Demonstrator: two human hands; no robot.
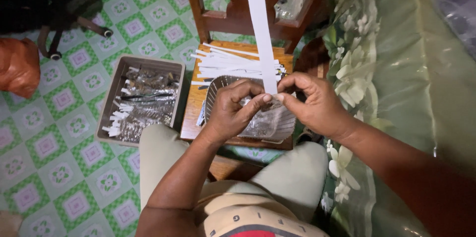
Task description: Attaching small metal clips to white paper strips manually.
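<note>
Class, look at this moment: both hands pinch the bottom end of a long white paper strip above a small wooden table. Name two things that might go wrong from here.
1. The paper strip stands tall and is held only at its bottom end by the left hand and right hand; it may bend or crease.
2. The pile of strips overhangs the wooden table; a nudge might knock some onto the tiled floor.

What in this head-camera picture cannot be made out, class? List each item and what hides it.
- Paper strip: top cut off by the frame edge; lower end hidden between left hand and right hand.
- Wire basket contents: covered by both hands.
- Cardboard box items: too small, glare.
</note>
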